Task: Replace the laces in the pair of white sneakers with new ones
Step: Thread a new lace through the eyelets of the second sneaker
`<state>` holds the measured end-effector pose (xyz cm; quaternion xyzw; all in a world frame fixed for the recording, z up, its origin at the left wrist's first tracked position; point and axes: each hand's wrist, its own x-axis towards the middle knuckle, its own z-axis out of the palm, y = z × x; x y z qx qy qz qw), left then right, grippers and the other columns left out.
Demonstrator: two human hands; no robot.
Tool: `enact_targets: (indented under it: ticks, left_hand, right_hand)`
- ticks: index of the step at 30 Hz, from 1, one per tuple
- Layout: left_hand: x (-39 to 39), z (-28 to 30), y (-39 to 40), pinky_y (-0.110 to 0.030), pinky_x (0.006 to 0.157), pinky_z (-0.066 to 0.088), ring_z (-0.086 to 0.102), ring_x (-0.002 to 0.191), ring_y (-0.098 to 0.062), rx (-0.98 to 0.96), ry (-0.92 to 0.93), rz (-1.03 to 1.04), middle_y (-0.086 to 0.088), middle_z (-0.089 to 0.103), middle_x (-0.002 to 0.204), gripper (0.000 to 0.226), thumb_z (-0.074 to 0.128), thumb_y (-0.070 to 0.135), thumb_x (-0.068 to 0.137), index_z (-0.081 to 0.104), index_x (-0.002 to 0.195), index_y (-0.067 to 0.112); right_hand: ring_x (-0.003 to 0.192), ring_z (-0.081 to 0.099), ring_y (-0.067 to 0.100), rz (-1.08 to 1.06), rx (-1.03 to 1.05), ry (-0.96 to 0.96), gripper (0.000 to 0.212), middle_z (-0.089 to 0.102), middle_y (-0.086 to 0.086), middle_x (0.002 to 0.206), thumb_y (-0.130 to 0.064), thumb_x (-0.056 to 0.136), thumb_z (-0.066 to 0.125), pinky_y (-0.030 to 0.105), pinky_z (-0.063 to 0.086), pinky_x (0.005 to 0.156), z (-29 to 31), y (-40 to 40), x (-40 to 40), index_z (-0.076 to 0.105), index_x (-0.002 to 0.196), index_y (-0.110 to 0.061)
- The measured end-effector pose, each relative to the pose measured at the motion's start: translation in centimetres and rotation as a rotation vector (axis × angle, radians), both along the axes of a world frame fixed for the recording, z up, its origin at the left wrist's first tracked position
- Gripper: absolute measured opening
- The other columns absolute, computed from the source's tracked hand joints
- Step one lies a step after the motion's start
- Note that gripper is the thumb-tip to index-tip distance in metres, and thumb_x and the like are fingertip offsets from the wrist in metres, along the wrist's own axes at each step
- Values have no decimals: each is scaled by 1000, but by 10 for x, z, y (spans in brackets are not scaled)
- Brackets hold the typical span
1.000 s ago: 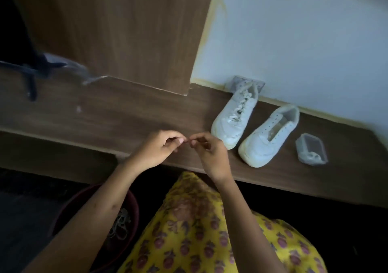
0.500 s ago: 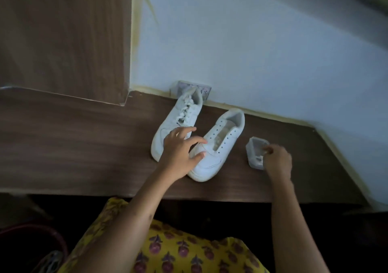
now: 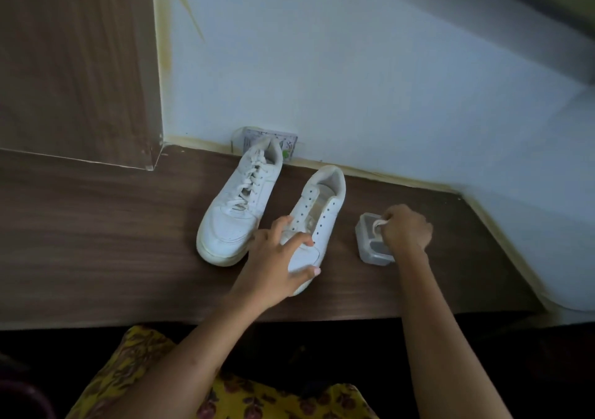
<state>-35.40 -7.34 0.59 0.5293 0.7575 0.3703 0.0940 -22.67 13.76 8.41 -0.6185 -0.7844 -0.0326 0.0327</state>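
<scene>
Two white sneakers stand side by side on the dark wooden shelf (image 3: 96,231). The left sneaker (image 3: 240,202) is laced. The right sneaker (image 3: 318,212) has bare eyelets and no lace. My left hand (image 3: 277,260) grips the toe of the unlaced sneaker, thumb on its right side. A small clear plastic box (image 3: 370,244) sits to the right of the shoes. My right hand (image 3: 404,228) reaches into it and pinches a white lace (image 3: 377,224) at the box's rim.
A small printed packet (image 3: 254,136) leans against the pale wall behind the laced sneaker. A wooden panel (image 3: 77,64) rises at the left. The shelf's front edge runs below my hands, with my yellow patterned clothing (image 3: 145,364) under it.
My hands parted from in front of me. The left went to the unlaced sneaker's toe and took hold; the right reached the clear box and now pinches a lace. The view swung right.
</scene>
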Motion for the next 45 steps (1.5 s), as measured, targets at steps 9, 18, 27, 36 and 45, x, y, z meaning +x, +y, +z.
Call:
enact_targets:
  ticks: [9, 18, 27, 36, 45]
  left_hand:
    - [-8, 17, 15, -18, 77, 43, 55, 86, -5, 316, -194, 54, 7, 56, 104, 12, 64, 26, 94, 72, 100, 20]
    - [2, 33, 29, -36, 86, 58, 70, 94, -10, 220, -694, -216, 7, 73, 105, 43, 74, 42, 84, 64, 124, 29]
    - [2, 32, 28, -34, 87, 56, 69, 92, -23, -52, -909, -550, -11, 72, 100, 28, 64, 21, 94, 67, 120, 11]
    - [-35, 43, 17, -16, 58, 45, 56, 63, -2, 13, -693, -336, 5, 71, 71, 11, 69, 20, 89, 76, 97, 18]
    - [-33, 29, 24, -13, 77, 49, 65, 87, -3, 290, -215, -162, 13, 69, 94, 27, 60, 2, 93, 75, 107, 20]
  right_hand:
    - [68, 65, 18, 186, -433, 1393, 11, 72, 12, 82, -11, 86, 71, 30, 54, 62, 13, -113, 23, 72, 97, -13]
    - [103, 69, 30, 145, -658, 1608, 24, 74, 12, 105, -7, 89, 63, 44, 54, 91, -22, -141, 6, 70, 113, -6]
    - [94, 72, 20, -30, -603, 2124, 22, 74, 11, 106, 5, 89, 58, 31, 59, 70, -11, -132, -11, 65, 105, -8]
    - [87, 73, 13, -266, -23, 2165, 22, 75, -5, 89, 9, 88, 63, 27, 58, 81, -17, -109, 17, 62, 105, -5]
    - [114, 37, 12, 106, 270, 1072, 54, 38, 4, 140, 4, 77, 68, 21, 42, 82, -25, -123, 13, 59, 127, -16]
